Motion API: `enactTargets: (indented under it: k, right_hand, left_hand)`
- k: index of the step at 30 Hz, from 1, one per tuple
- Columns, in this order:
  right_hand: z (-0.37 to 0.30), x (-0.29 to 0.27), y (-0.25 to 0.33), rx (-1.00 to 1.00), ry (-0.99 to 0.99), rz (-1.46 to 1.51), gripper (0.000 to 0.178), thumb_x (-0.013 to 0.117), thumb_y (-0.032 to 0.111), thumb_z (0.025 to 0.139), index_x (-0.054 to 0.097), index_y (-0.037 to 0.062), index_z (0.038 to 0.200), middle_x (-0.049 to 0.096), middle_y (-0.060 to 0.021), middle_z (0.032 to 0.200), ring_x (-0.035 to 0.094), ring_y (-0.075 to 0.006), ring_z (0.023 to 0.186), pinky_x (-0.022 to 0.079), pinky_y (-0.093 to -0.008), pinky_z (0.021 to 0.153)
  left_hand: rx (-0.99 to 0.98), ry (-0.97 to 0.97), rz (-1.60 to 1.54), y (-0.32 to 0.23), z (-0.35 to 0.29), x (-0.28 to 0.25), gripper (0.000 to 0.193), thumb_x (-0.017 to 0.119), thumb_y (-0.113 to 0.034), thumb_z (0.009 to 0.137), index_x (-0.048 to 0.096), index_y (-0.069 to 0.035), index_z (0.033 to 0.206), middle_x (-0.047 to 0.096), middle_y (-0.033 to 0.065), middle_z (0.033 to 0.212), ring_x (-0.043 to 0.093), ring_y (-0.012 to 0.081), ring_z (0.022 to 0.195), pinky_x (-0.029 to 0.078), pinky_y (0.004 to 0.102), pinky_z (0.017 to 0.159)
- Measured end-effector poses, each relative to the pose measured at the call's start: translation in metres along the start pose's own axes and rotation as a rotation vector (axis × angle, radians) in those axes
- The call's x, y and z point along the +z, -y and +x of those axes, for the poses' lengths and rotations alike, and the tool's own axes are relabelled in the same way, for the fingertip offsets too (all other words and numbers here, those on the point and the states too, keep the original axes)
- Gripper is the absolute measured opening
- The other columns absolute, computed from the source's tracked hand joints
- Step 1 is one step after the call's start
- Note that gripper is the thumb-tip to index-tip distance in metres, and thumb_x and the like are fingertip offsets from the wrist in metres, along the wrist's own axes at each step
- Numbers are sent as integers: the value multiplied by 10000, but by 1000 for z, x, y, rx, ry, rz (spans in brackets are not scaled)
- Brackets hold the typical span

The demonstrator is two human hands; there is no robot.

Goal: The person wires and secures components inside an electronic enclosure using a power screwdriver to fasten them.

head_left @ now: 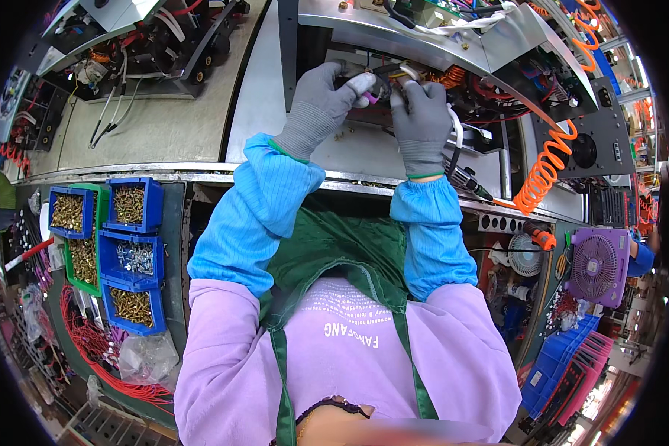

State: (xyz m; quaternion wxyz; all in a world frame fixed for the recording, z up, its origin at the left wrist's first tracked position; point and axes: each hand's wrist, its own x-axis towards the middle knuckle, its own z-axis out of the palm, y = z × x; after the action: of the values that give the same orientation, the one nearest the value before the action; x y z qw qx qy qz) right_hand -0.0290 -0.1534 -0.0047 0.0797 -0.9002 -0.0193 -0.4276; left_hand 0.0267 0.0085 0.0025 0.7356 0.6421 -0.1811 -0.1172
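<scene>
Your left hand and right hand, fingers bent, grip unclear, are at wiring between their fingertips inside the open metal chassis, its parts seemingly mounted, its connections apparently unfinished.

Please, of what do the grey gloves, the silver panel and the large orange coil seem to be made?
Grey gloves: apparently knitted fabric, matt, as the ribbed cuffs suggest.
Silver panel: probably sheet metal, given its satin sheen and crisp edges.
Orange coil: likely glossy plastic, from its even colour and bright highlights.
</scene>
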Motion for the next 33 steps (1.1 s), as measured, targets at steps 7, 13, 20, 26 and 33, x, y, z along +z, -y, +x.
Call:
enactTargets:
  k: [7, 13, 20, 26, 33]
  right_hand:
    - [-6, 0, 7, 355, 106, 373, 183, 691, 182, 764, 680, 69, 909, 520, -97, 735, 531, -202, 611, 431, -329, 555]
    - [2, -20, 19, 837, 549, 778, 220, 655, 208, 832, 668, 10, 928, 606, -60, 820, 529, -64, 622, 408, -218, 540]
    - [-30, 16, 3, 966, 594, 1286, 233, 615, 153, 865, 610, -8, 1034, 638, -65, 914, 599, -110, 766, 484, -216, 643]
    - [-37, 25, 5, 1053, 589, 1433, 228, 627, 179, 862, 620, 15, 1020, 644, -65, 941, 598, -109, 790, 483, -213, 672]
    - [-32, 18, 14, 989, 572, 1345, 221, 627, 200, 861, 626, 32, 1005, 664, -55, 919, 588, -82, 769, 444, -190, 619]
  left_hand:
    - [14, -56, -7, 14, -24, -15, 235, 672, -180, 845, 617, 32, 929, 640, 81, 801, 613, 100, 652, 510, 217, 594]
    - [-139, 26, -70, 49, -53, -16, 266, 614, -140, 886, 564, 51, 1064, 633, 101, 910, 631, 134, 777, 526, 219, 632]
    - [-249, 50, -167, 57, -57, -14, 264, 597, -123, 894, 547, 60, 1078, 629, 124, 937, 650, 170, 829, 541, 226, 662]
    - [-172, 72, -174, 59, -51, -15, 242, 605, -119, 887, 555, 70, 1029, 634, 121, 884, 632, 137, 752, 532, 232, 648]
    - [-122, 30, -74, 68, -51, -9, 188, 617, -95, 873, 571, 48, 987, 634, 101, 843, 624, 121, 718, 537, 235, 620]
